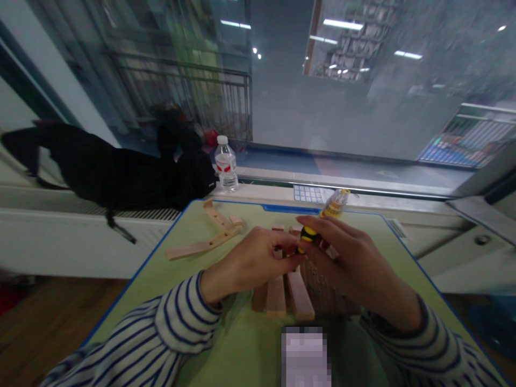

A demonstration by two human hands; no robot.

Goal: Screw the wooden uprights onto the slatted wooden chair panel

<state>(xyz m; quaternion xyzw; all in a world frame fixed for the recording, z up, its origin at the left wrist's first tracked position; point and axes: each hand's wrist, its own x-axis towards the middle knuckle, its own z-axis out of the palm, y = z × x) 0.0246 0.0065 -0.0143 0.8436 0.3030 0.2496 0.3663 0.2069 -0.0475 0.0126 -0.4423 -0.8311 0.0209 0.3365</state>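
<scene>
My right hand is closed around the yellow-and-black handle of a screwdriver. Close against its lower end, the thumb and fingers of my left hand are pinched together; what sits between them is too small and hidden to name. Both hands are above two pale wooden strips that lie side by side, partly covered by my fingers. Under the strips is a brown wooden block with small marks or holes over its top. To the left lie joined wooden strips with holes, set at an angle.
The green table has a blue edge. Behind the right hand is a clear bottle with a yellow cap. On the window sill are a water bottle, a black bag and a blue-gridded sheet. A blurred-out patch is nearest me.
</scene>
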